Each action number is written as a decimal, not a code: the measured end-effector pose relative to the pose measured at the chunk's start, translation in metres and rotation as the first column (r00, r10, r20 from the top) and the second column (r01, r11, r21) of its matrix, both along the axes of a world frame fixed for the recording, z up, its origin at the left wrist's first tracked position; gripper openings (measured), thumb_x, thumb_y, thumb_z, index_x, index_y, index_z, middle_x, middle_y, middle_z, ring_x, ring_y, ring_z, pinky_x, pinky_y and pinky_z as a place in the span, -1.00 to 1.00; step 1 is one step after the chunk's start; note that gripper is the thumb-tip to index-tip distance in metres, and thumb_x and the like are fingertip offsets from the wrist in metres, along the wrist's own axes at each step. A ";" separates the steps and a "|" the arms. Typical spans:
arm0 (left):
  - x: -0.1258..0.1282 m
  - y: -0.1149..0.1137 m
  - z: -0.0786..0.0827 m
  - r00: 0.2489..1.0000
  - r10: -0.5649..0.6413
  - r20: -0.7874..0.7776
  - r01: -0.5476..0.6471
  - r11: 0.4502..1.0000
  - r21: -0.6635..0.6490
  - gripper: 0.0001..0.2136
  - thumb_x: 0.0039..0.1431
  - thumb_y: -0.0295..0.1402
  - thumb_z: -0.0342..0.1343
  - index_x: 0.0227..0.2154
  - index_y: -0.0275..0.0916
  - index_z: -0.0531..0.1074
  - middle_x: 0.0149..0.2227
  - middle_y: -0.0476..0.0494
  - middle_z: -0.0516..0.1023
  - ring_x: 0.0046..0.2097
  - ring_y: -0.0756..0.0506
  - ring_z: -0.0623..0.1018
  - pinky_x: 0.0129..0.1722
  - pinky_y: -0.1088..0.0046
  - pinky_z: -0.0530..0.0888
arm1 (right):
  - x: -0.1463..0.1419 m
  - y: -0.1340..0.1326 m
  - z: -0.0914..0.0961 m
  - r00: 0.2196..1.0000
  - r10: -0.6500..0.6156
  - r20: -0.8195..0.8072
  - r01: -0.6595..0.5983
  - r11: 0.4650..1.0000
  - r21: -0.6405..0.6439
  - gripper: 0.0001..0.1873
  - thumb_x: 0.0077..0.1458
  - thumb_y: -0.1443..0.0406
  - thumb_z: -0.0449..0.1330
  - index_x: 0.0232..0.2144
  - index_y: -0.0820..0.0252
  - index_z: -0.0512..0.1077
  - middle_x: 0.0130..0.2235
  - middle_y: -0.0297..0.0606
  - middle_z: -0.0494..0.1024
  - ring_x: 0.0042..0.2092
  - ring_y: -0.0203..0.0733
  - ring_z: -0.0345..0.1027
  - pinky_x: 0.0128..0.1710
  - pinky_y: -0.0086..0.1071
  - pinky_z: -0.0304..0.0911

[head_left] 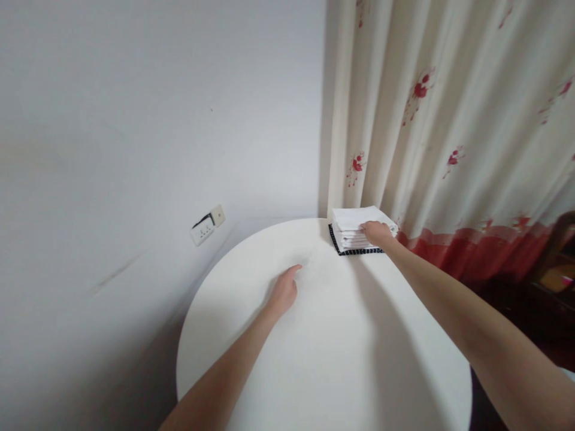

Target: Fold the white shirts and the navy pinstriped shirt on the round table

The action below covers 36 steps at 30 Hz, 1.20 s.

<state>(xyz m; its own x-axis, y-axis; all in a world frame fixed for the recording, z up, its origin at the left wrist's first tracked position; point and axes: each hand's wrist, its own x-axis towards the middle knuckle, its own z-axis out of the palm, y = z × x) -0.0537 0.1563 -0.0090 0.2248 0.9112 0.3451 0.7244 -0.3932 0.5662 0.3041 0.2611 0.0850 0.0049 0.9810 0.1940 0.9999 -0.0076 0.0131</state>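
At the far right part of the round white table (323, 359), a stack of folded white cloths (353, 239) lies on a dark mat with a black-and-white edge (359, 252). My right hand (377, 232) reaches to the near right side of this stack. Its fingers are closed on the top folded white cloth (359, 216), thumb side toward me. My left hand (285, 290) is over the middle of the table, left of the stack and apart from it. One finger stretches forward, nothing shows in that hand, and its other fingers are partly hidden.
A pale wall (157, 120) with a white power socket (203, 231) and a smaller wall plate (218, 215) stands at the left. Behind the stack hangs a cream curtain (386, 120) with red flowers and a red lower band. A dark chair-like object (559, 257) is at the right edge.
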 end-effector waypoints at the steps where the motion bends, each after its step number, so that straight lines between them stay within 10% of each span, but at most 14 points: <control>1: 0.000 0.000 0.001 1.000 0.002 0.004 -0.002 1.000 -0.007 -0.40 0.07 -0.74 -0.14 0.15 -0.26 0.42 0.18 -0.13 0.50 0.24 -0.06 0.45 0.35 0.32 0.24 | -0.001 -0.001 0.000 1.000 -0.007 -0.001 0.007 1.000 -0.004 -0.60 0.34 0.29 -0.06 0.01 0.14 0.53 0.03 0.06 0.56 0.10 0.06 0.39 0.09 -0.06 0.16; 12: -0.003 0.001 0.001 0.998 -0.012 0.063 0.012 1.000 0.007 -0.35 0.00 -0.79 -0.18 0.12 -0.28 0.44 0.16 -0.14 0.52 0.22 -0.05 0.46 0.35 0.30 0.23 | -0.013 -0.022 0.021 0.999 -0.035 -0.025 0.038 0.992 0.116 -0.52 0.39 0.23 -0.16 -0.01 0.22 0.53 -0.05 0.07 0.61 0.02 0.07 0.47 -0.04 -0.20 0.26; 19: -0.026 0.028 -0.007 0.958 0.106 0.268 -0.134 0.987 0.086 -0.39 -0.01 -0.77 -0.15 0.10 -0.28 0.42 0.15 -0.18 0.52 0.21 -0.11 0.47 0.31 0.23 0.30 | -0.057 -0.060 0.030 0.982 0.188 -0.033 -0.177 0.961 0.213 -0.57 0.39 0.24 -0.10 0.09 0.17 0.48 0.03 -0.08 0.59 0.08 -0.02 0.42 0.05 -0.30 0.21; 29: -0.076 0.038 0.015 0.817 0.202 0.540 -0.266 0.963 0.042 -0.47 -0.06 -0.70 -0.15 -0.04 -0.25 0.44 0.08 -0.21 0.54 0.19 -0.11 0.48 0.26 0.19 0.35 | -0.154 -0.168 -0.036 0.691 0.712 -0.124 -0.702 0.702 0.120 -0.68 0.34 0.35 0.00 -0.02 0.20 0.51 -0.07 -0.07 0.62 0.01 -0.11 0.47 0.06 -0.30 0.25; 36: -0.035 0.004 0.033 0.915 -0.058 0.398 0.097 0.992 -0.078 -0.64 0.01 -0.63 -0.06 -0.21 -0.26 0.54 -0.15 -0.16 0.66 -0.06 -0.10 0.63 0.08 0.29 0.50 | -0.147 -0.197 -0.057 0.362 0.878 -0.312 -0.892 0.424 0.157 -0.69 0.33 0.17 0.08 -0.05 0.17 0.53 0.00 -0.06 0.59 0.08 -0.08 0.43 0.12 -0.22 0.26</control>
